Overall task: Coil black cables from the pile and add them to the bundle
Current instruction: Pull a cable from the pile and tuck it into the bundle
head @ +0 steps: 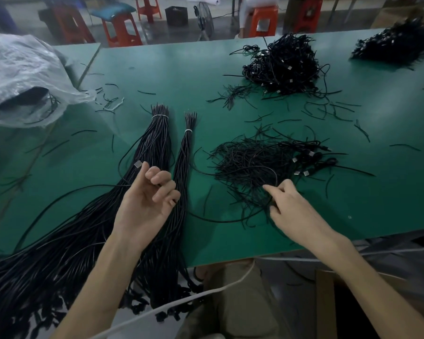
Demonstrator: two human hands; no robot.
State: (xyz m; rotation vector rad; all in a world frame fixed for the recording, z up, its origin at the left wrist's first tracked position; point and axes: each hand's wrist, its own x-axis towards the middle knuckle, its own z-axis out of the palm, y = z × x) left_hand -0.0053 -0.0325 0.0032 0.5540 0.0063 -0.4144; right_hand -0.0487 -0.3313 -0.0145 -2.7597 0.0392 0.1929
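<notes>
Green worktop (157, 69): tied bundles (154, 143) done, big pile (250, 165) left; left hand (147, 204) and right hand (289, 206) grip one cable (218, 220).

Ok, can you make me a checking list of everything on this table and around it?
Surface: green table, flat, bare in patches.
Job's things: big bundle and small bundle, each tied with a white band; near pile of tangled black cables.
Clutter: short black scraps strewn about; plastic bag at the left edge.
Hands: left hand palm up over the big bundle, fingers curled, grip unclear; right hand pinches the loose cable at the near pile.
Cables: the loose cable curves across the table between the hands; far pile; corner pile.
Surroundings: orange stools, a fan.
</notes>
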